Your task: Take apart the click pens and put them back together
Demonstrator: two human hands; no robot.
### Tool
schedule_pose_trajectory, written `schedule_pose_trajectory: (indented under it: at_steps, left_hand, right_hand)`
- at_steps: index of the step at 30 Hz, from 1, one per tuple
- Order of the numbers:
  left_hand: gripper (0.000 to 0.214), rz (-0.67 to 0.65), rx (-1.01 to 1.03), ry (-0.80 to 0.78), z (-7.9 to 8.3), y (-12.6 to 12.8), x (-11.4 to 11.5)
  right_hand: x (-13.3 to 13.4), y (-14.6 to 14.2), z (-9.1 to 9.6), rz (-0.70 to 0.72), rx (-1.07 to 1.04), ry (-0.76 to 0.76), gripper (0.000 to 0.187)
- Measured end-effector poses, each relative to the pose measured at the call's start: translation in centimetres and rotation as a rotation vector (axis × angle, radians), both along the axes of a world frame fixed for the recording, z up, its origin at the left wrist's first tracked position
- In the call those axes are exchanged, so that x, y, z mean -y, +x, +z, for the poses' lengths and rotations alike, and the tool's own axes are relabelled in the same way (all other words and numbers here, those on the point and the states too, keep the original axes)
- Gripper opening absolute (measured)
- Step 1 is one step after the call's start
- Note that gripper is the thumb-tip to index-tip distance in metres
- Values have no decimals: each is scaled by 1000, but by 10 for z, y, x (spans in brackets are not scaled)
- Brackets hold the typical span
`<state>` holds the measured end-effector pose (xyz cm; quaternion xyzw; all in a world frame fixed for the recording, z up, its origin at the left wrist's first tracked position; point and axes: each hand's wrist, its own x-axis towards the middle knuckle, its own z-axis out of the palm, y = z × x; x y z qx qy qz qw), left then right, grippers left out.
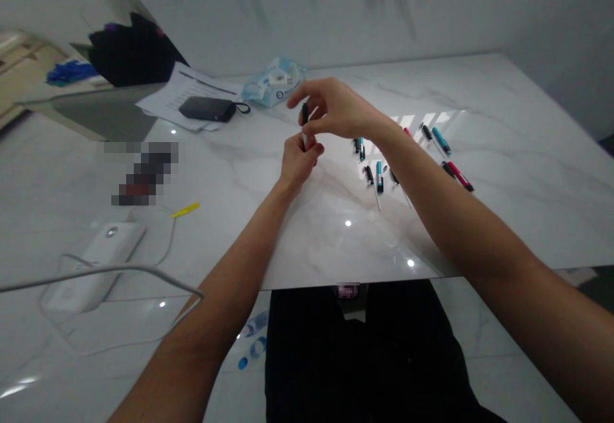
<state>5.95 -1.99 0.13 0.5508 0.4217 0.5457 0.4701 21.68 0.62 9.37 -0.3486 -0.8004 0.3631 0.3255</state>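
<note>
In front of the wipes packet (273,84), the left hand (301,159) clasps the lower end of an upright black-capped pen (305,114). The right hand (333,112) is half-curled beside the cap, index finger raised; whether it grips, I cannot tell.

We hold a dark-topped pen (305,114) upright in our left hand (297,160), our right hand (338,108) at its upper end; marker parts (379,175) (teal, red, black) lie on the tabletop (326,237), a pale-blue packet (267,87) well to their left.
</note>
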Motion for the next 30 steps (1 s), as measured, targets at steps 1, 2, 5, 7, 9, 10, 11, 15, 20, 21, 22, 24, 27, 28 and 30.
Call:
schedule_pose_trajectory:
  at_steps: [1,2,5,7,9,10,11,15,20,21,22,24,27,28,30]
  left_hand:
    - [38,-7,13,-1,1,0,0]
    - [38,-15,23,-1,1,0,0]
    - [39,-38,20,-1,3,-1,1]
    - [37,-47,4,-3,1,-2,1]
    - [36,-54,-10,4,-2,-2,1]
    - [35,-57,-17,12,-3,-2,1]
    - [35,-59,-25,22,-5,-3,1]
    - [35,79,-16,87,-5,-6,-2]
    - [37,389,100,3,7,-18,-10]
    - [37,413,118,-26,9,-20,-11]
    - [37,426,132,-46,10,-21,-12]
    - [37,426,138,-65,10,-22,-13]
    - [37,392,105,-52,7,-19,-12]
    - [37,380,87,-38,5,-18,-11]
    - [37,369,50,-12,3,-17,-11]
  right_hand:
    - [0,0,1,-12,-16,3,44]
    - [0,1,3,-23,-39,12,43]
    - [4,1,13,-75,-115,57,47]
    - [10,1,22,-149,-130,71,53]
    - [15,2,30,-239,-117,75,58]
    - [17,2,33,-281,-110,83,60]
    - [18,3,35,-322,-103,97,61]
    - [6,11,26,-450,-23,190,50]
    - [-11,14,-8,-391,367,130,39]
    - [-11,11,-15,-377,452,106,37]
    - [-10,7,-20,-367,529,82,34]
    - [-6,-1,-28,-354,659,40,32]
    - [0,-11,-34,-348,770,-6,37]
    - [1,-12,-35,-345,786,-19,40]
    - [1,-11,-35,-333,810,-45,49]
